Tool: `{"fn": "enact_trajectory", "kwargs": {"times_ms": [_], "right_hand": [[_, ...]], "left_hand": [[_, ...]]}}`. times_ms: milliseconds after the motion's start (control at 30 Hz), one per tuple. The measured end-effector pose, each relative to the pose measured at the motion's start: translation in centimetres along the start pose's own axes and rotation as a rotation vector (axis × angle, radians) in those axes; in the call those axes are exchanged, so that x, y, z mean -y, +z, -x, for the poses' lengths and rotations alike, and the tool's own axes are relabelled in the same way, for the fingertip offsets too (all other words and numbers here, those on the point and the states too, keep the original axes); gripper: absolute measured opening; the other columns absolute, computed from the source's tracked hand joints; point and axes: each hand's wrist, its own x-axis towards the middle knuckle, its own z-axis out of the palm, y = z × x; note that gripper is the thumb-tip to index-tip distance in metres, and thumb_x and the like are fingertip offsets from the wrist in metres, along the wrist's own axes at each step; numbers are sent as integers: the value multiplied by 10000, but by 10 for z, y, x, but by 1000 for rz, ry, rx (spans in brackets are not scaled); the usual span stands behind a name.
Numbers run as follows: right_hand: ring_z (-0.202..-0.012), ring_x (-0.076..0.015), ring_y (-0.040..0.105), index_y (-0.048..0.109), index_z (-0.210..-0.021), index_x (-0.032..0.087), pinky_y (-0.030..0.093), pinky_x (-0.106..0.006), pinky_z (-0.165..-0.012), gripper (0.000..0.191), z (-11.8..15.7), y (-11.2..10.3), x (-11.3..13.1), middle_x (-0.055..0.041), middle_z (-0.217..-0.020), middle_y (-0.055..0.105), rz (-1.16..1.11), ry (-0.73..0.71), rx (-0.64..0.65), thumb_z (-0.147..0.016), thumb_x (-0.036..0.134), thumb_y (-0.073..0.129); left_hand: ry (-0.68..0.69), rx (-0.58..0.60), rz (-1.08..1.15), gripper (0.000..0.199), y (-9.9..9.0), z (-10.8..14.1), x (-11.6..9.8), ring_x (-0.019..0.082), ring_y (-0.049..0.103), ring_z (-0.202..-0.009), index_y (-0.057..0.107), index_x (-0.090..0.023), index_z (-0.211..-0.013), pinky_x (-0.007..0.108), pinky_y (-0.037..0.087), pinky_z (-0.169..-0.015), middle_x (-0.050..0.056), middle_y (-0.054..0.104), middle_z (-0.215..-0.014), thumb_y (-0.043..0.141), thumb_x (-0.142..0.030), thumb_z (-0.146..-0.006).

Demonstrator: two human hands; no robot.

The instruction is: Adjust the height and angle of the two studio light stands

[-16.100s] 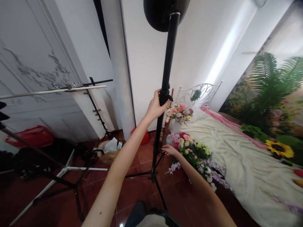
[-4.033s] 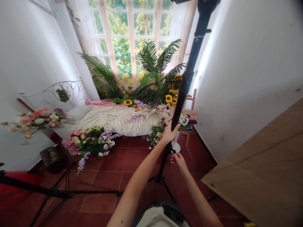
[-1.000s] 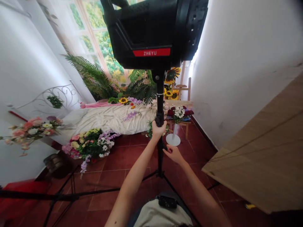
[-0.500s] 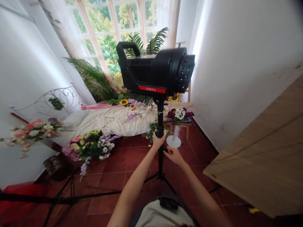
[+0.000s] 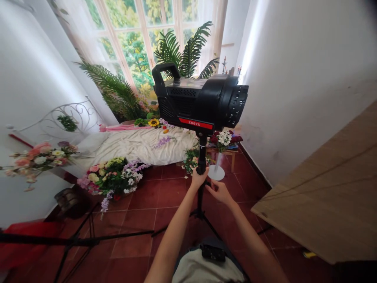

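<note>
A black studio light (image 5: 200, 100) with a red label reading ZHEYU sits on top of a black light stand (image 5: 200, 200). My left hand (image 5: 200, 177) is wrapped round the stand's upper column, below the light. Slightly lower and to the right, my right hand (image 5: 218, 191) has its fingers pinched on a small dark knob (image 5: 207, 183) at the side of the column; the fingertips partly cover it. The stand's legs are spread on the red tiled floor (image 5: 169, 192).
A bed with a cream cover (image 5: 141, 147) lies behind, flowers (image 5: 113, 177) at its near side. Black stand legs (image 5: 123, 236) cross the lower left. A wooden board (image 5: 321, 192) leans at the right. A white round base (image 5: 216, 172) stands beyond my hands.
The light now sits lower against the window and slightly further right in view. My left hand has shifted slightly right and down with the column; both hands keep their hold.
</note>
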Motion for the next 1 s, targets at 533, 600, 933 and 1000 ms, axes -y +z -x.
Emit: {"fn": "enact_trajectory", "kwargs": {"times_ms": [533,600,933,1000], "right_hand": [[-484,-118,449,494,-628,211,266,-231,-516,404,13,-2,10,20,-519,502,199,57,-45,-880,518,418],[-492,-127,482,513,-629,211,276,-228,-523,427,14,-1,12,9,-526,538,200,77,-37,-890,526,391],[-624,-193,607,645,-807,211,264,-254,-542,483,23,10,27,-78,-702,672,331,139,-121,-926,510,284],[-607,-195,600,652,-783,217,257,-259,-536,507,24,12,29,-76,-679,668,301,197,-133,-919,529,276]], "left_hand": [[-2,-18,76,363,2,4,10,79,468,-505,579,-122,-648,212,399,-497,-8,524,-568,678,-471,-647],[-8,-25,90,366,3,4,10,79,463,-503,575,-121,-623,212,398,-498,-8,515,-555,685,-470,-636],[3,-2,79,356,1,7,7,85,471,-517,596,-120,-670,218,405,-503,6,540,-575,692,-462,-640],[-2,-15,79,371,1,9,5,85,470,-520,598,-119,-667,219,403,-501,9,546,-581,695,-475,-635]]}}
